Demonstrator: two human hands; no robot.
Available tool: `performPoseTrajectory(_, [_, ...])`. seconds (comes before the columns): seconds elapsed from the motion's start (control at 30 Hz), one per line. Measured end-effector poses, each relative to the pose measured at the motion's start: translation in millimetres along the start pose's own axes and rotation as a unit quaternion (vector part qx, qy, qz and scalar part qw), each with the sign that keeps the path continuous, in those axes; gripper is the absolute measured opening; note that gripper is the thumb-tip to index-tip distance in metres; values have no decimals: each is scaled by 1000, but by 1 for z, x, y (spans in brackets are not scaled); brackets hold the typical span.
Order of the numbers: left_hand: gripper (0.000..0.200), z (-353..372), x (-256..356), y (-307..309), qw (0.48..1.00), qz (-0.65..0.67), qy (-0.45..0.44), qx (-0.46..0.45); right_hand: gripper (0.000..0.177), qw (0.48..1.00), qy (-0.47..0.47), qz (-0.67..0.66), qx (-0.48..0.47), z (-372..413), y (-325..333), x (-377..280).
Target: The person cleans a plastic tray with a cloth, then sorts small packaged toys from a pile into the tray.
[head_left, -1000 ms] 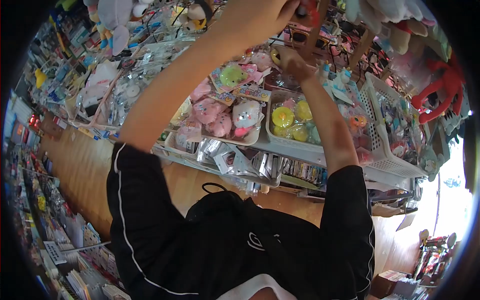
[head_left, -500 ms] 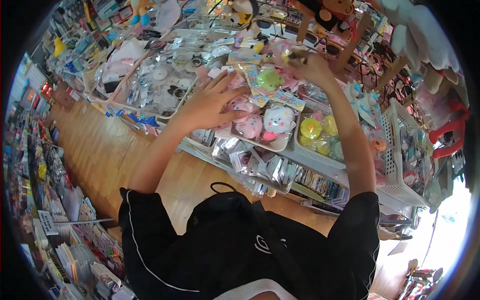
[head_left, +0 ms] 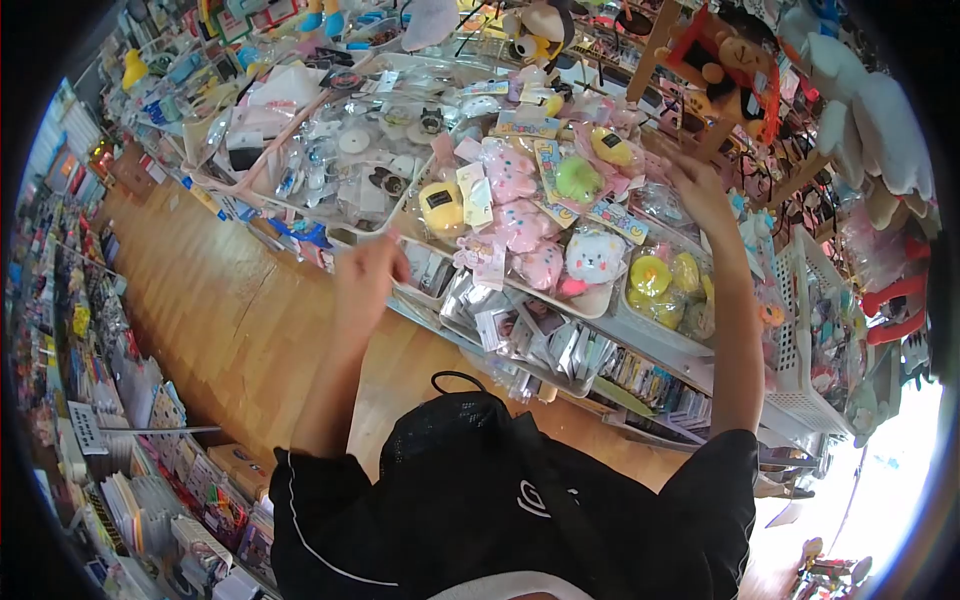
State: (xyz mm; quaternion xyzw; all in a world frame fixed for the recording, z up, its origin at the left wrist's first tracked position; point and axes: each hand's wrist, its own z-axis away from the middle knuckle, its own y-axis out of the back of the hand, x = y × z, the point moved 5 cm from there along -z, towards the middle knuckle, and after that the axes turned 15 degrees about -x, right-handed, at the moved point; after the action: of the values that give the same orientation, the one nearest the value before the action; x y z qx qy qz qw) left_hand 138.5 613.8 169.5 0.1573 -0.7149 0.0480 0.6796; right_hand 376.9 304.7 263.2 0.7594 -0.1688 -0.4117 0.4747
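Observation:
My left hand (head_left: 370, 275) is over the front edge of the display, its fingers curled and smeared by motion; whether it holds anything is hidden. My right hand (head_left: 690, 185) hovers beyond the plush basket with nothing visible in it, fingers extended and apart. Between the hands, a white basket (head_left: 600, 305) holds bagged plush toys: a pink spotted one (head_left: 523, 225), a green one (head_left: 578, 180), a white bear face (head_left: 594, 255) and a yellow one (head_left: 611, 147). Another yellow toy (head_left: 440, 208) lies at the left side.
A basket of clear packets (head_left: 350, 165) stands to the left, and yellow round toys (head_left: 651, 276) sit to the right. A white perforated basket (head_left: 795, 330) is farther right. Plush toys (head_left: 745, 60) hang above. Below is the wooden floor (head_left: 220, 330).
My left hand has lifted off the pink toys and drawn back left and down, uncovering a yellow toy. My right hand has moved away from the toys it was touching, and its fingers have spread.

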Motion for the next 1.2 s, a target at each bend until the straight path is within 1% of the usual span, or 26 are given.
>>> performPoseTrajectory(0.03, [37,4,-16,-10,986,-5,119,-114,39,999,-14,-24,-33,3,-4,-10])
performPoseTrajectory(0.07, [37,4,-19,-13,986,-4,121,-114,38,996,-28,-48,-68,4,-8,-16])
performPoseTrajectory(0.1, [42,4,-26,-23,975,70,158,-141,38,996,-29,-47,-71,1,-15,-11])
performPoseTrajectory(0.13, [49,3,-30,-32,957,143,191,-167,36,995,-2,-54,-83,-7,-25,-5])
performPoseTrajectory(0.17, [62,-1,-28,-38,929,217,211,-210,35,994,26,-60,-93,-13,-31,-2])
performPoseTrajectory(0.2, [62,-6,-29,-39,929,219,212,-210,35,993,26,-59,-94,-16,-32,-4])
performPoseTrajectory(0.27, [63,-12,-36,-49,867,369,249,-224,33,993,-10,-31,-112,-19,-36,-8])
performPoseTrajectory(0.3, [63,-14,-35,-53,866,370,250,-225,33,993,-12,-30,-113,-20,-37,-8])
performPoseTrajectory(0.37, [55,-17,-36,-54,867,388,259,-173,33,993,38,-38,-105,-19,-36,-12])
performPoseTrajectory(0.4, [55,-19,-39,-55,866,388,261,-176,33,993,35,-37,-105,-15,-36,-12])
performPoseTrajectory(0.47, [44,-26,-43,-55,874,388,228,-180,34,990,13,-138,-37,-7,-25,-11])
performPoseTrajectory(0.5, [33,-26,-40,-55,870,396,240,-172,34,990,10,-136,-34,1,-22,-16])
performPoseTrajectory(0.57, [31,-29,-45,-50,865,397,234,-197,29,992,-40,-103,57,24,-12,-21])
performPoseTrajectory(0.6, [29,-31,-45,-49,862,396,228,-217,29,992,-42,-102,59,30,-12,-18])
performPoseTrajectory(0.67, [24,-31,-43,-49,853,417,228,-215,31,983,-116,-135,-40,40,-28,2])
performPoseTrajectory(0.73, [22,-32,-41,-48,853,436,220,-185,31,981,-131,-130,-52,42,-32,7])
performPoseTrajectory(0.77, [22,-32,-45,-48,852,434,221,-191,31,980,-141,-123,-66,43,-34,9])
performPoseTrajectory(0.83, [20,-30,-54,-42,858,435,216,-166,30,984,-137,-103,-51,48,-36,8])
performPoseTrajectory(0.87, [20,-28,-54,-42,858,433,216,-170,30,987,-129,-84,-40,49,-37,5])
performPoseTrajectory(0.9, [18,-24,-49,-41,853,449,209,-166,30,987,-131,-84,-37,52,-37,0])
performPoseTrajectory(0.97, [16,-18,-42,-39,846,463,206,-164,29,994,-88,-70,2,60,-34,-12])
performPoseTrajectory(1.0, [16,-15,-41,-39,838,478,212,-156,29,993,-91,-71,3,63,-35,-10])
performPoseTrajectory(1.03, [15,-12,-39,-38,829,493,218,-148,28,993,-85,-73,30,66,-32,-8])
performPoseTrajectory(1.07, [15,-9,-34,-37,829,491,220,-151,27,992,-79,-74,60,70,-28,-6])
performPoseTrajectory(1.17, [16,3,-22,-34,816,500,229,-176,25,994,-63,-27,90,85,-17,-8])
performPoseTrajectory(1.2, [16,6,-20,-31,822,497,225,-164,25,993,-71,-25,94,92,-14,-10])
